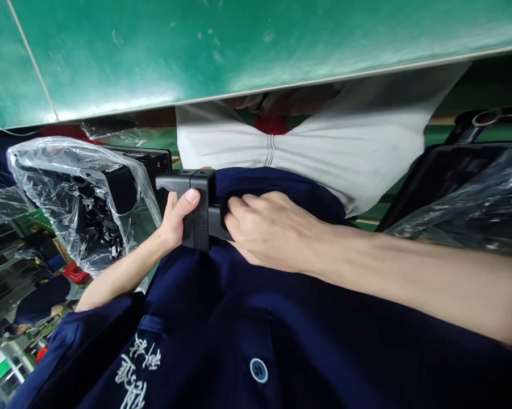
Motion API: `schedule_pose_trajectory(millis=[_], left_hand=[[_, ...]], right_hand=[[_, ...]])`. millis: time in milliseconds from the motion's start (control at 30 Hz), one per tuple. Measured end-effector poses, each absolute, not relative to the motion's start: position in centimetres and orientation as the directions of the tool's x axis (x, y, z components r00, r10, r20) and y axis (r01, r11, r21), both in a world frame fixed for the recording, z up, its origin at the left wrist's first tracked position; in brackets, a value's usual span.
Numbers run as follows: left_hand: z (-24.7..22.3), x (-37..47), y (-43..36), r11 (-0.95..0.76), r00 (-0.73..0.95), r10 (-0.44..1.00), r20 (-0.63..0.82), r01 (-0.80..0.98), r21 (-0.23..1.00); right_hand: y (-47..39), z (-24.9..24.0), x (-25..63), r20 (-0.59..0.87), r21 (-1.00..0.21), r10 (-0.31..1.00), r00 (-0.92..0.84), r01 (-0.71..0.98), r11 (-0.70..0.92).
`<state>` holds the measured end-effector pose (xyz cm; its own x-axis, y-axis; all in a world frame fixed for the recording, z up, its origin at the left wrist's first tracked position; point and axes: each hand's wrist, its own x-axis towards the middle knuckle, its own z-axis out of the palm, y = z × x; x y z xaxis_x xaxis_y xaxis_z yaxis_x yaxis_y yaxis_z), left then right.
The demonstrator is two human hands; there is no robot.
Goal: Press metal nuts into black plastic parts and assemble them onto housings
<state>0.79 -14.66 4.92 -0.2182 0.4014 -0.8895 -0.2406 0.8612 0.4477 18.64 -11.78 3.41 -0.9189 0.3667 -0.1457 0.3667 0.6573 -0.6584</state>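
Held in front of my belly is a black plastic block-like part with a lip sticking out at its upper left and faint markings on its face. My left hand grips its left side, thumb pressed on the front face; the other fingers are mostly hidden behind it. My right hand is closed around a smaller black piece that meets the block's right side. Whether the two pieces are fixed together I cannot tell. Its far end is hidden inside my right fist.
The green tabletop runs along the top, its edge just beyond my lap. On my left stands a bin lined with clear plastic, holding several small black parts. Another plastic-covered dark container is on my right. A co-worker is at the lower left.
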Motion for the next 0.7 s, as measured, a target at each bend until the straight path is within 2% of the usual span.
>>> schedule_pose_trajectory(millis=[100,200,333,400,467,600,700], left_hand=[[5.0,0.7,-14.5,0.841,-0.185,0.466,-0.865,-0.211,0.498],[5.0,0.5,-14.5,0.853,-0.155,0.471,-0.868,-0.171,0.494],[5.1,0.0,-13.9,0.836,-0.204,0.513,-0.834,-0.1,0.539],[5.3,-0.4,-13.5,0.79,-0.237,0.58,-0.779,-0.067,0.609],[5.7,-0.7,-13.0,0.758,-0.23,0.627,-0.744,-0.041,0.651],[6.0,-1.1,-12.4,0.806,-0.165,0.581,-0.797,-0.022,0.591],[5.3,-1.2,-11.7,0.84,-0.108,0.539,-0.835,-0.003,0.542]], right_hand=[[-12.3,2.3,18.7,-0.03,-0.687,0.539,-0.842,0.409,0.6],[-11.5,0.7,18.0,0.061,-0.748,0.685,-0.726,0.421,0.513],[-9.8,-1.5,16.4,0.155,-0.821,0.777,-0.611,0.358,0.445],[-9.6,-1.7,15.9,0.228,-0.804,0.787,-0.573,0.346,0.484],[-10.4,-1.1,15.8,0.296,-0.733,0.767,-0.569,0.38,0.565],[-14.1,0.8,15.9,0.356,-0.578,0.629,-0.691,0.365,0.729],[-16.0,1.0,15.8,0.349,-0.575,0.585,-0.732,0.326,0.75]])
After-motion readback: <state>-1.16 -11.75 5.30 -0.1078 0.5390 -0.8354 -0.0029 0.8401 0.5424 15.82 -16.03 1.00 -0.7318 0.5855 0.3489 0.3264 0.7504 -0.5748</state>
